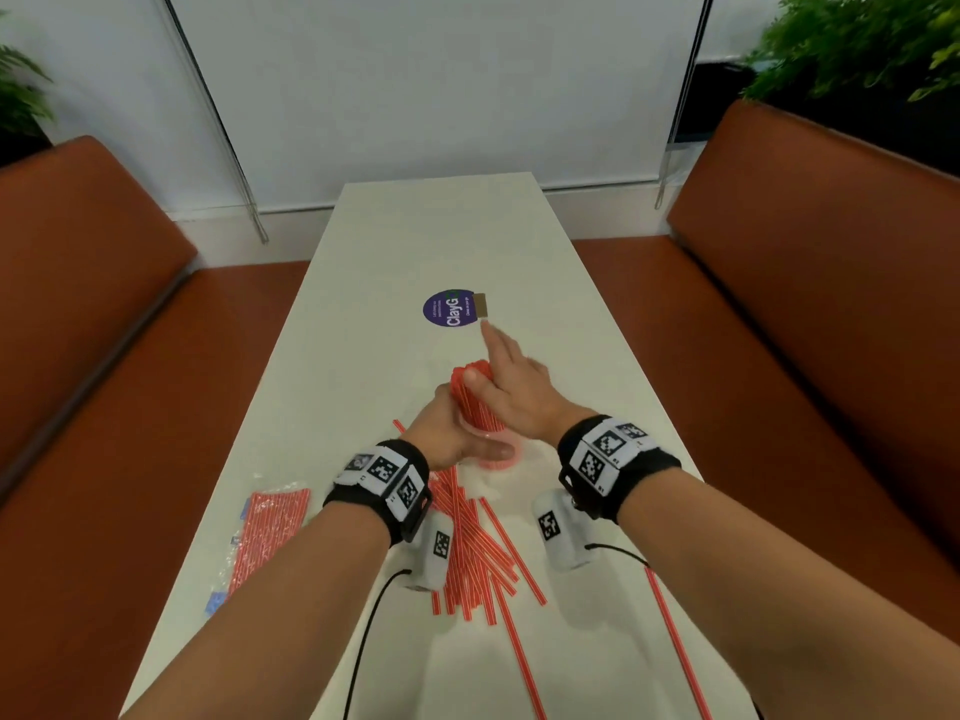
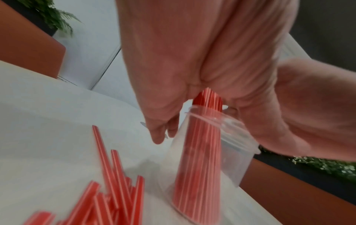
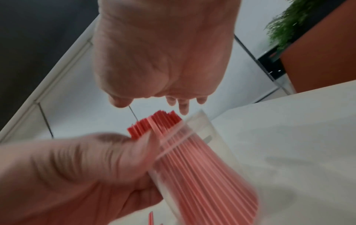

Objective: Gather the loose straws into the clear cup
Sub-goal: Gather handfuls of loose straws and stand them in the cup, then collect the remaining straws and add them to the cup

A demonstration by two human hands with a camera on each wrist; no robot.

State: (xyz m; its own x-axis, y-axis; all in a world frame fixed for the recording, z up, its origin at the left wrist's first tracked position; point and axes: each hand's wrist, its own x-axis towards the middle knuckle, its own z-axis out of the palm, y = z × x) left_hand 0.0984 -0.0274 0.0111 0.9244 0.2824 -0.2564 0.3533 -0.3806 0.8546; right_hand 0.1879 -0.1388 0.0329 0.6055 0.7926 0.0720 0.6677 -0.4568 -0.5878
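left hand (image 1: 451, 440) wraps round the clear plastic cup (image 2: 221, 153), which stands on the long white surface (image 1: 426, 236) abt mid-length, w/ thumb lying across the near side of the cup in head view. its grip is on the cup wall. cup holds a thick upright bunch of red-and-white striped straws (image 1: 475, 394), tops sticking well above the rim and leaning slightly.

right hand (image 1: 511, 381) rests against the right side of the bunch near its top, fingers straight and spread, thumb tip touching the straw tops, index pointing toward the far end. grip is wide, nothing pinched; right wrist view shows palm just above the straw ends (image 3: 154, 123).

loose pile of same red-and-white straws (image 1: 475, 553) lies on the surface toward the near edge, between the two wrists, a few strays (image 1: 675, 646) running off toward the near right corner. a clear plastic packet of more red striped straws (image 1: 270, 527) sits at the left edge. round purple sticker (image 1: 451, 309) w/ a small tan tab beside it lies farther along the surface, past the cup. orange-brown benches (image 1: 93, 283) flank both long sides.
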